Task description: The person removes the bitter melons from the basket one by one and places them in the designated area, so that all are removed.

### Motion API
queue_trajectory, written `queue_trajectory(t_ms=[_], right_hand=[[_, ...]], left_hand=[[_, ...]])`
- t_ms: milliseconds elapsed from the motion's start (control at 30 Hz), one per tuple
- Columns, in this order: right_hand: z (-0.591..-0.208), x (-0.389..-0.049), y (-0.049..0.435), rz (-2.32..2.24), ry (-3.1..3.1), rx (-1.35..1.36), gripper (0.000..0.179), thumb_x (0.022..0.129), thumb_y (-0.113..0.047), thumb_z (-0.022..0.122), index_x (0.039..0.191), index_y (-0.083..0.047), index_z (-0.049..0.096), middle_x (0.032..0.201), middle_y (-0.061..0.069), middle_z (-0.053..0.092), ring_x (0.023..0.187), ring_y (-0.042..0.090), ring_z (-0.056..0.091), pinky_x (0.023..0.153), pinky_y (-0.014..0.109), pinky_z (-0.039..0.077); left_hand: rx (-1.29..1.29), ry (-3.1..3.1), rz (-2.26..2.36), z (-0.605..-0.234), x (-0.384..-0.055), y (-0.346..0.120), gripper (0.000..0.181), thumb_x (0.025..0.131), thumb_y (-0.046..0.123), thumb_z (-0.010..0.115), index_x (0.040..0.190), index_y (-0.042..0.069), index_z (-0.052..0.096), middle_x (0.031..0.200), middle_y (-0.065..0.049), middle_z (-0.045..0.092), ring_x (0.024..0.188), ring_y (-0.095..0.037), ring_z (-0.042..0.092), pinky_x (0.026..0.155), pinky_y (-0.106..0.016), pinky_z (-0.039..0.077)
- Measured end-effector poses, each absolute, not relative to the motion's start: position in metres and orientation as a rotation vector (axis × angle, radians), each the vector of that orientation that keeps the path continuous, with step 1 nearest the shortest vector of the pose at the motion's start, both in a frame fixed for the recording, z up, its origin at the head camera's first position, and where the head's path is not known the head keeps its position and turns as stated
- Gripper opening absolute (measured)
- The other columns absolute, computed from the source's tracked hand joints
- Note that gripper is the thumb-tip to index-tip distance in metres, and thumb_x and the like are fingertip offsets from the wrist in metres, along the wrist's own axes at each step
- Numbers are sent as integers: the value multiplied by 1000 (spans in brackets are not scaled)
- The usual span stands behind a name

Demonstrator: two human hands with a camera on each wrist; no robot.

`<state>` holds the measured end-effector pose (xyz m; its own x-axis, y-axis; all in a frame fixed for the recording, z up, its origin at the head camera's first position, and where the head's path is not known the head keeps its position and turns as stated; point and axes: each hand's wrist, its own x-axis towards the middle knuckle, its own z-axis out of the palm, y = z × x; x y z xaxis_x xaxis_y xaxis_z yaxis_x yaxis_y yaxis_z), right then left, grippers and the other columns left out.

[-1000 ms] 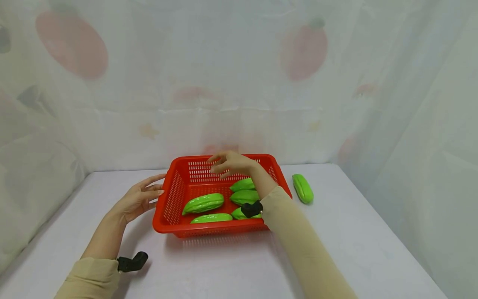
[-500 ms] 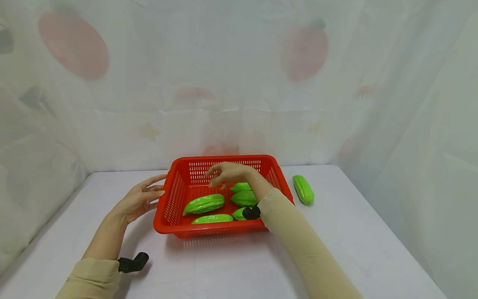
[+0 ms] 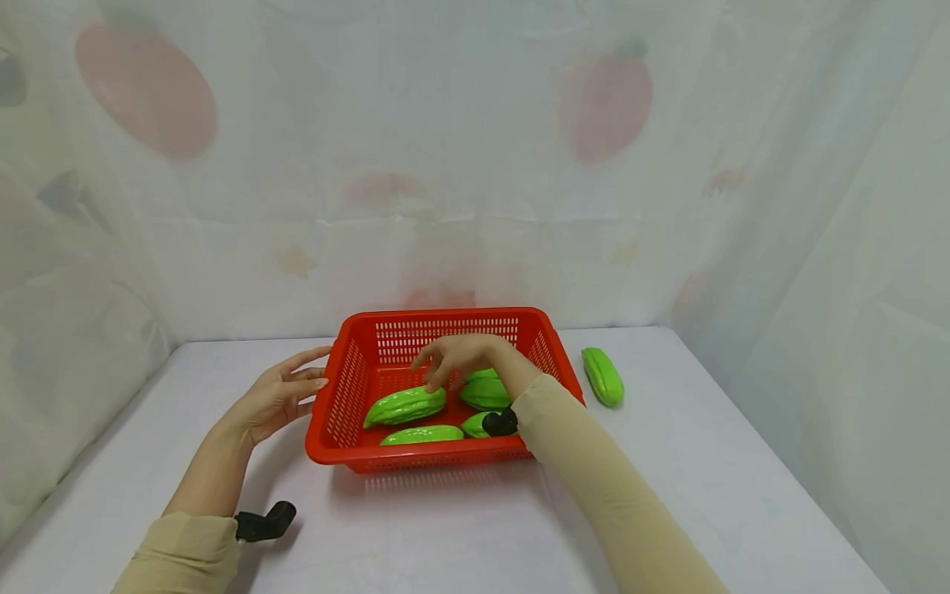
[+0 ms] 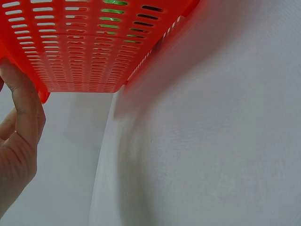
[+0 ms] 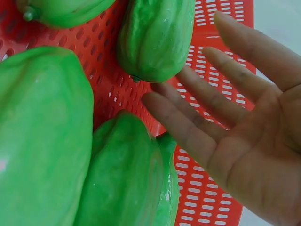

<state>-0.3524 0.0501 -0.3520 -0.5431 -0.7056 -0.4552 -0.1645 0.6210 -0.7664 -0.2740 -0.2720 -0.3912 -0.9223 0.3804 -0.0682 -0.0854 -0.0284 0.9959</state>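
A red perforated plastic basket (image 3: 319, 437) holds several green ribbed bitter melons. My left hand (image 3: 276, 398) touches the basket's left rim from outside with fairly straight fingers; in the left wrist view its fingers (image 4: 28, 103) reach up beneath that rim. My right hand (image 3: 471, 355) is inside the basket, palm down, over the upper end of the left bitter melon (image 3: 404, 407). In the right wrist view the fingers (image 5: 178, 127) are spread loosely beside that melon's end (image 5: 157, 42), holding nothing. Whether a fingertip touches it, I cannot tell.
One more bitter melon (image 3: 604, 378) lies on the white table (image 3: 705, 478), right of the basket. Inside, other melons lie at the front (image 3: 423, 435) and on the right (image 3: 484, 396), partly covered by my right arm. A pale printed curtain (image 3: 475, 165) hangs behind.
My right hand has come down from above the basket's middle into it, towards the end of the left bitter melon. The left hand and the basket stay nearly where they were.
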Motion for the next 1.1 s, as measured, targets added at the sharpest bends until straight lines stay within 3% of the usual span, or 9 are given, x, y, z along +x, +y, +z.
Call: queue_trajectory(t_ms=[200,733,1100], right_hand=[[-355,-352,49,-824,2066,-641,60,91,-10,69,146,-7,45,130,9,60,102,12,61,90,36,56],[-357,-349,44,-725,2076,-655,62,89,-4,70,146,-9,45,149,13,48,133,23,51,95,33,55],[-357,-347,42,-679,2097,-694,59,90,-4,68,145,-8,47,146,16,51,131,24,52,93,34,56]], left_hand=[[322,1936,2011,-391,-275,-272,62,99,11,55,154,13,25,108,11,70,95,-7,70,84,-28,59],[336,1908,2029,-394,-276,-274,61,100,7,53,154,13,25,108,11,70,94,-6,70,84,-28,59],[353,1881,2045,-393,-275,-276,58,100,5,52,153,14,28,108,10,70,95,-5,70,83,-27,59]])
